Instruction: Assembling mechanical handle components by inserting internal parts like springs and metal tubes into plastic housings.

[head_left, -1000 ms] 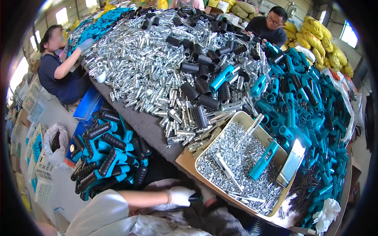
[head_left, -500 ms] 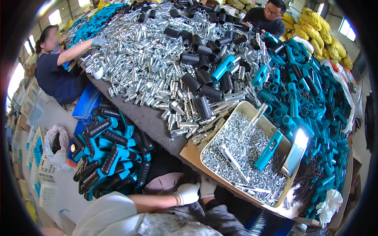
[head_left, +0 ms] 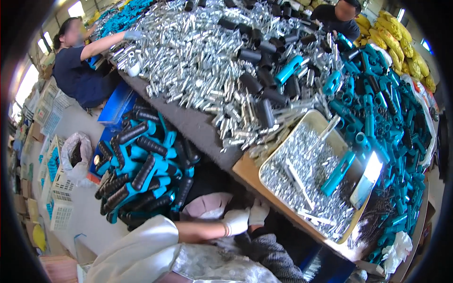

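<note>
My left hand (head_left: 236, 221), in a white glove, is closed beside the table's front edge; its fingertips are too hidden to show what they hold, if anything. Just right of it and almost touching is my right hand (head_left: 258, 213), also gloved, below the cardboard (head_left: 246, 170) at the table's edge. Its fingers are blurred. A pale mauve, rounded thing (head_left: 207, 205) lies just left of my left hand. Above my hands, a cream tray (head_left: 265, 178) holds small metal pieces, a teal tube-shaped part (head_left: 338, 173) and a bright metal plate (head_left: 367, 179).
Metal fittings (head_left: 188, 61) and black sleeves heap the table. Teal housings (head_left: 401, 141) pile up at right, with springs near the tray. Teal parts with black grips (head_left: 146, 165) stand at lower left. One person (head_left: 85, 70) reaches in at left; another (head_left: 337, 21) is at the far side.
The view has shifted, so the table and tray appear farther right and slightly higher. My hands stay close together by the table's edge. The person at the far side has lowered their head.
</note>
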### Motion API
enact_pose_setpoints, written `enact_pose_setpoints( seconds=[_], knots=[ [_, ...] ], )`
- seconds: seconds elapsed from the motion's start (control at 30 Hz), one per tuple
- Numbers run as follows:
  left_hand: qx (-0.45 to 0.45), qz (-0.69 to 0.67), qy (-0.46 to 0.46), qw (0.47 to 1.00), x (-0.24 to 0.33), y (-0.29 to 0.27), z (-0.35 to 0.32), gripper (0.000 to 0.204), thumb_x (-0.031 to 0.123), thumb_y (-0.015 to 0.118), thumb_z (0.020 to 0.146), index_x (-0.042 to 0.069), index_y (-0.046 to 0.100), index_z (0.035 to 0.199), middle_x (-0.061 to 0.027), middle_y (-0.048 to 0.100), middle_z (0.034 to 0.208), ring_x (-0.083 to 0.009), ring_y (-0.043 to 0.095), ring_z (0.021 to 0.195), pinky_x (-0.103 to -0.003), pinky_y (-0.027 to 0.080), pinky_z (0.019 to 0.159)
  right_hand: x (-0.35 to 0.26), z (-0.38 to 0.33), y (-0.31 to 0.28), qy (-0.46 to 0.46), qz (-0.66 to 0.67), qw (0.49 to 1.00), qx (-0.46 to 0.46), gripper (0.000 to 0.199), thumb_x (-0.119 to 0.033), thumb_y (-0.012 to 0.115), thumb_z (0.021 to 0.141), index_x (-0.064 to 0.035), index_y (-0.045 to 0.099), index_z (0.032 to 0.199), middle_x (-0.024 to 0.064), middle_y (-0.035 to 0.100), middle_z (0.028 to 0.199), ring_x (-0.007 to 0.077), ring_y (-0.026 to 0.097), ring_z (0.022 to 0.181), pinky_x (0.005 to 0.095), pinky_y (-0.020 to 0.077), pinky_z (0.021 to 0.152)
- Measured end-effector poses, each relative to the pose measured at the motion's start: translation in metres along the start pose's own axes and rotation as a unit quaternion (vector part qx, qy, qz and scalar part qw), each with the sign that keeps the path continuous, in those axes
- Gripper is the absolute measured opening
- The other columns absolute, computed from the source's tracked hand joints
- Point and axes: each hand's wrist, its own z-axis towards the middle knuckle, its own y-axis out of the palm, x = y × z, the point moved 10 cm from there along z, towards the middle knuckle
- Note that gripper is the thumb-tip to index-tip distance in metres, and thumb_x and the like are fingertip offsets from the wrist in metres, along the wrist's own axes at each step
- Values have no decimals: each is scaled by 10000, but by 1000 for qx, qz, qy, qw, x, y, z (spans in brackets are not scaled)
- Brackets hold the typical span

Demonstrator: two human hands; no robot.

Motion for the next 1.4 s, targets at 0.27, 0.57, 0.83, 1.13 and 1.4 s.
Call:
enact_pose_setpoints(
  seconds=[0.27,0.57,0.83,1.13,1.4],
  knots=[
    [-94,16,-48,994,21,-50,-9,436,275,687,755,7,607,1090,-253,689,876,-441,674,804,-521,536,701,-4,17,-27,174,413,891,-70,280,-160,600,927,40,699,1097,201,717,1094,325,669,1035,375,483,942],
    [9,-18,-31,999,1,-17,-3,330,169,574,785,-40,611,1038,-264,681,799,-439,675,733,-518,525,650,2,9,1,152,243,955,-76,277,-210,547,934,-12,695,1058,237,692,1079,446,604,1065,434,465,967],
    [-14,-59,-7,998,33,13,18,333,180,579,782,-10,615,1053,-236,696,838,-438,678,768,-522,530,675,46,-12,9,32,-58,997,-25,850,-362,766,750,-66,427,1472,233,439,1483,455,403,1369,574,317,1127],
    [-74,-63,-42,994,26,-35,-6,364,258,651,789,4,605,1046,-268,679,867,-460,660,829,-528,520,714,14,8,-20,204,404,890,-50,323,-252,589,940,26,680,1078,199,704,1136,396,635,1065,447,476,941],
    [-32,-76,-101,991,-2,4,-6,426,177,584,808,-16,572,1188,-260,689,840,-450,671,757,-539,522,692,16,-7,14,127,224,965,-41,377,-302,588,983,12,650,1183,244,645,1241,429,591,1155,468,465,979]
  ],
)
